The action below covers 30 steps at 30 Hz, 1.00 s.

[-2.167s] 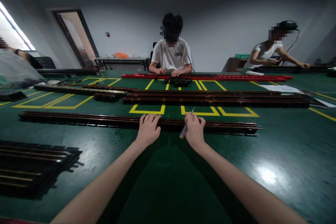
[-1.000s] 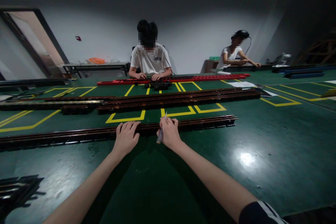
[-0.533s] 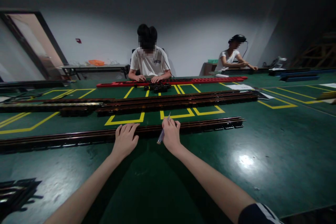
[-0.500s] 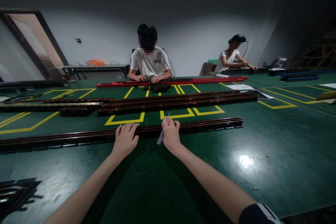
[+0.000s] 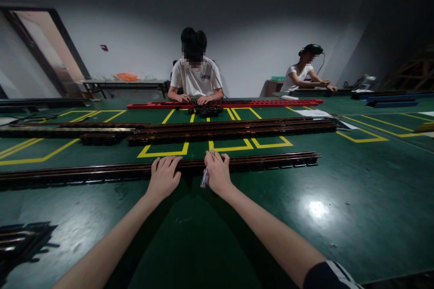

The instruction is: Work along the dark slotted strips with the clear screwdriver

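Observation:
A long dark strip (image 5: 271,161) with thin brown rails on it lies across the green table in front of me. My left hand (image 5: 164,177) rests on it, fingers spread over its top and thumb apart on the near side. Just to the right, my right hand (image 5: 219,172) is closed round a slim pen-like tool (image 5: 204,178) with a clear body. The tool slants, its thin tip up at the fingers and its thicker end towards me. Whether its tip touches the strip, I cannot make out.
Beyond lies a bundle of similar strips (image 5: 230,130) over yellow tape outlines. A person (image 5: 195,76) sits opposite at a long red frame (image 5: 271,103); another person (image 5: 301,74) is at the right. More dark strips (image 5: 23,244) lie at the near left.
The whole view has shifted slightly. My right hand and the tool have moved a little to the left, nearer my left hand, which stays on the strip.

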{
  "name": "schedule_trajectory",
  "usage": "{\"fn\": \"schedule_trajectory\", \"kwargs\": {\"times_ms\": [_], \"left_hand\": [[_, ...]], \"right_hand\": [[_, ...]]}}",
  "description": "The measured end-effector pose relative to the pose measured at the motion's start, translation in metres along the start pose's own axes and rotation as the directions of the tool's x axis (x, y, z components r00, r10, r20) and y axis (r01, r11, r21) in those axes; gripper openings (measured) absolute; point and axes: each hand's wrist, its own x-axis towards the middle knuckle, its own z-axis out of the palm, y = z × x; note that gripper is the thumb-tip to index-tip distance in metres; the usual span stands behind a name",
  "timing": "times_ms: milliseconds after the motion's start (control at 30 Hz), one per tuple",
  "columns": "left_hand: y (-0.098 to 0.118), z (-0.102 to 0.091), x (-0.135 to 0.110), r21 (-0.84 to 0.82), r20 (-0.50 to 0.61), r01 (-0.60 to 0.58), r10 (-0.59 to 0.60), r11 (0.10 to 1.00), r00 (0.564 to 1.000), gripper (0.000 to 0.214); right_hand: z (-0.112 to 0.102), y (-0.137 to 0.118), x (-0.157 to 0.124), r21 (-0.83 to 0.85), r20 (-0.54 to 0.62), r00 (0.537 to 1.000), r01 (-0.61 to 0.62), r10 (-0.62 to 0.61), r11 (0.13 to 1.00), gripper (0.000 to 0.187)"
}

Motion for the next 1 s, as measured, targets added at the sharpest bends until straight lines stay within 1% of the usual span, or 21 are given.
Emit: {"fn": "schedule_trajectory", "kwargs": {"times_ms": [67, 100, 133, 200, 300, 400, 500, 600, 667, 733, 833, 933, 1000], "left_hand": [[0.0007, -0.0003, 0.0, -0.003, -0.018, -0.001, 0.001, 1.0, 1.0, 0.044], [0.0012, -0.0004, 0.0, -0.006, -0.025, -0.001, 0.001, 1.0, 1.0, 0.043], [0.0016, -0.0005, -0.0001, -0.01, -0.03, -0.002, 0.002, 1.0, 1.0, 0.043], [0.0023, -0.0007, -0.0001, -0.017, -0.031, -0.004, 0.004, 1.0, 1.0, 0.043], [0.0029, -0.0011, -0.0003, -0.019, -0.023, -0.004, 0.003, 1.0, 1.0, 0.043], [0.0037, -0.0022, -0.0004, -0.021, -0.025, -0.005, 0.004, 1.0, 1.0, 0.043], [0.0052, -0.0038, -0.0003, -0.027, -0.029, 0.002, -0.003, 1.0, 1.0, 0.043], [0.0061, -0.0046, -0.0002, -0.03, -0.04, 0.007, -0.009, 1.0, 0.999, 0.042], [0.0059, -0.0042, -0.0001, -0.031, -0.048, 0.007, -0.008, 1.0, 0.999, 0.041], [0.0052, -0.0034, -0.0001, -0.033, -0.049, 0.004, -0.006, 0.999, 0.999, 0.041], [0.0036, -0.0021, 0.0, -0.039, -0.043, 0.0, -0.002, 0.999, 0.999, 0.041], [0.0025, -0.001, 0.0, -0.041, -0.044, -0.002, 0.0, 0.999, 0.999, 0.04], [0.0023, -0.0006, -0.0001, -0.041, -0.05, -0.005, 0.003, 0.999, 0.999, 0.04]], "right_hand": [[0.0021, 0.0009, 0.0, -0.017, -0.017, 1.0, -0.015, 0.014, 1.0, 0.032], [0.0027, 0.0021, 0.0001, -0.025, -0.028, 0.999, -0.043, 0.042, 0.999, 0.033], [0.003, 0.0036, 0.0001, -0.028, -0.036, 0.997, -0.075, 0.074, 0.997, 0.033], [0.0022, 0.0066, -0.0003, -0.013, -0.042, 0.994, -0.101, 0.101, 0.995, 0.031], [-0.0011, 0.0091, -0.0014, 0.049, -0.027, 0.998, -0.052, 0.054, 0.997, 0.027], [-0.0035, 0.0086, -0.0022, 0.087, -0.009, 1.0, 0.003, -0.003, 0.996, 0.019], [-0.003, 0.0072, -0.0019, 0.078, 0.007, 0.999, -0.034, 0.033, 0.996, 0.01], [-0.0009, 0.0049, -0.0011, 0.045, -0.011, 0.998, -0.061, 0.062, 0.997, 0.006], [0.0003, 0.003, -0.0004, 0.024, -0.033, 0.999, -0.041, 0.042, 0.999, 0.009], [0.001, 0.0018, 0.0002, 0.0, -0.046, 0.999, -0.02, 0.019, 1.0, 0.016], [0.001, 0.0032, 0.0006, -0.031, -0.052, 0.998, -0.039, 0.038, 0.999, 0.025], [0.0002, 0.007, -0.0002, -0.03, -0.066, 0.996, -0.063, 0.061, 0.998, 0.027], [-0.0002, 0.0086, -0.0011, -0.012, -0.071, 0.997, -0.028, 0.027, 1.0, 0.028]]}}
